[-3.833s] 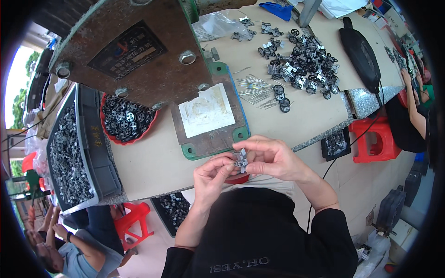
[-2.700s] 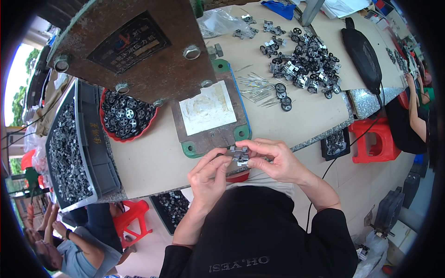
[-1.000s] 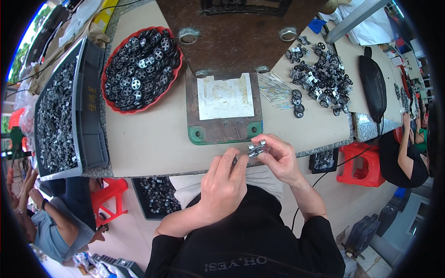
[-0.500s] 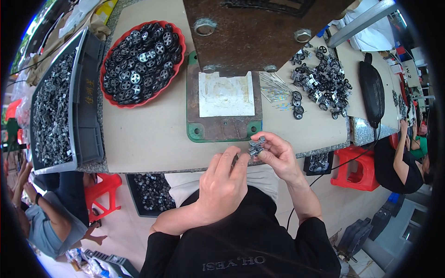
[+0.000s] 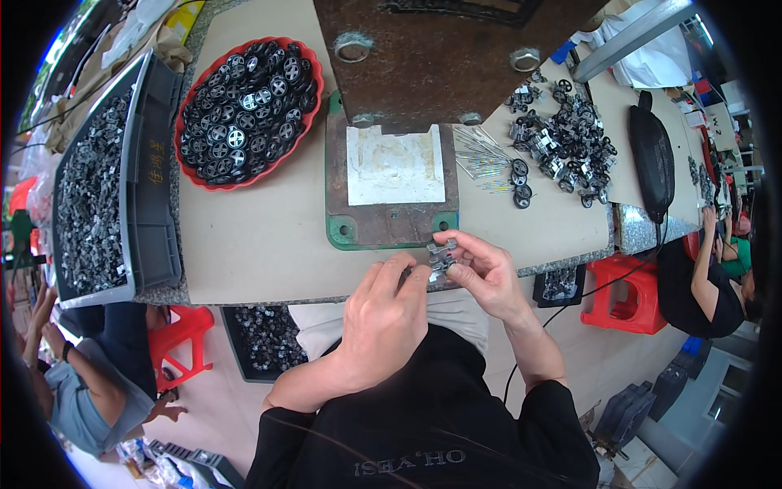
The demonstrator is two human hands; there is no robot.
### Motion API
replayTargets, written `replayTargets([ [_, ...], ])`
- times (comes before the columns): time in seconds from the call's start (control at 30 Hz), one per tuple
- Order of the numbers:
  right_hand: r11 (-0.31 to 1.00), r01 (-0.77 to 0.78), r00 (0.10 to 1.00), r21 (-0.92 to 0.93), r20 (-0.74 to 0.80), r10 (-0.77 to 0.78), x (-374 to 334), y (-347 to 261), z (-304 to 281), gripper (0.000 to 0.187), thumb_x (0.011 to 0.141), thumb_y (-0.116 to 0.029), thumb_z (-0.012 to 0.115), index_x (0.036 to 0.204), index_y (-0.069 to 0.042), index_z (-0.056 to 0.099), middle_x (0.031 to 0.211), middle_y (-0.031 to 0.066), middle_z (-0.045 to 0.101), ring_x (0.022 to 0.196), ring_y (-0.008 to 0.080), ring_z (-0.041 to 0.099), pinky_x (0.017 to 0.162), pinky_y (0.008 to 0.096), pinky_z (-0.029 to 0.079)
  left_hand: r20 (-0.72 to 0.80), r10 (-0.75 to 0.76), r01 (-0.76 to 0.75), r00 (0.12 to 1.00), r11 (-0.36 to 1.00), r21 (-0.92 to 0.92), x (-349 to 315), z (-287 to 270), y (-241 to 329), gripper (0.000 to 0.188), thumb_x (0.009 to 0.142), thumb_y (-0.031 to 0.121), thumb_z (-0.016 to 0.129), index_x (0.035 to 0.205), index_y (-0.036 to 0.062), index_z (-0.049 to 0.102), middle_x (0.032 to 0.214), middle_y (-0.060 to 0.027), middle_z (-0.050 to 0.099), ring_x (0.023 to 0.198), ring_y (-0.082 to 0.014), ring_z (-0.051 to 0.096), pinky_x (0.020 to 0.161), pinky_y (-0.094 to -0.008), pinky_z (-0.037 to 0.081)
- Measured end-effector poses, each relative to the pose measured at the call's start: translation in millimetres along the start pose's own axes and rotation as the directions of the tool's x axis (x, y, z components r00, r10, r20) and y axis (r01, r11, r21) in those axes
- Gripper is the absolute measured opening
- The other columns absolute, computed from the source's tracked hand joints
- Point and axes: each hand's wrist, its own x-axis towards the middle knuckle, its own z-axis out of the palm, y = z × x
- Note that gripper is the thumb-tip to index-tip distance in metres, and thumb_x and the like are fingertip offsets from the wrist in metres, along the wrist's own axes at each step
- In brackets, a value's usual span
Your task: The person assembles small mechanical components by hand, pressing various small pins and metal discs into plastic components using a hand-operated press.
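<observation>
Between the thumb and fingers of my right hand (image 5: 489, 281) is a small grey part with several prongs (image 5: 441, 256), held over the table's near edge. My left hand (image 5: 383, 314) is closed close beside it, fingers curled and thumb side toward the part. What its fingertips pinch, if anything, is hidden. Just beyond both hands sits the press base (image 5: 391, 228), a brown plate with green corners and a white sheet (image 5: 397, 167) on it. Above that looms the heavy brown press head (image 5: 432, 73) with bolts.
A red scalloped tray (image 5: 180, 155) of black wheels stands left, beside a grey bin (image 5: 151, 220) of small grey parts. To the right lie thin metal rods (image 5: 482, 155), loose wheels (image 5: 521, 183), a pile of wheeled parts (image 5: 566, 143) and a black pouch (image 5: 652, 159). Other people sit at both sides.
My right hand and the grey part have shifted slightly left, and the part is turned differently. My left hand has moved a little left too, its fingers still curled.
</observation>
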Motion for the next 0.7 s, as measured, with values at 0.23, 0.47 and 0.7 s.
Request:
replayTargets([
  [0.23, 0.999, -0.024, 0.999, 0.030, 0.030, 0.023, 0.4, -0.9, -1.4, 0.036, 0.089, 0.002, 0.055, 0.124, 0.005, 0.052, 0.112, 0.0065, 0.058, 0.081, 0.0063, 0.056, 0.070, 0.0219, 0.051, 0.012, 0.043, -0.043, 0.999, 0.999, -0.028, 5.5, -3.1, -2.9, 0.022, 0.067, -0.007, 0.067, 0.087, 0.0011, 0.065, 0.088, -0.0084, 0.060, 0.069, -0.0254, 0.059, 0.059, -0.0354, 0.049],
  [0.47, 0.928, 0.164, 0.984, -0.334, -0.009, -0.177, 5.2, -9.7, 5.6, 0.042, 0.086, 0.003, 0.057, 0.128, 0.002, 0.051, 0.114, 0.0088, 0.060, 0.086, 0.0105, 0.057, 0.076, 0.0245, 0.050, -0.040, 0.042, -0.044, 0.998, 0.998, -0.036, 6.4, -2.2, -6.3, 0.022, 0.067, -0.007, 0.068, 0.087, 0.0009, 0.066, 0.092, -0.0097, 0.063, 0.072, -0.0268, 0.062, 0.062, -0.0343, 0.051],
  [0.7, 0.958, 0.145, 0.985, -0.247, -0.058, -0.164, 5.9, -7.8, -1.0, 0.045, 0.084, 0.002, 0.061, 0.128, 0.003, 0.051, 0.096, 0.0043, 0.056, 0.082, 0.0069, 0.052, 0.068, 0.0216, 0.046, 0.150, -0.312, 0.345, 0.938, 0.817, -0.461, 10.2, -5.6, -11.0, 0.034, 0.077, 0.000, 0.069, 0.110, -0.0005, 0.064, 0.106, -0.0176, 0.065, 0.088, -0.0261, 0.068, 0.076, -0.0316, 0.053],
])
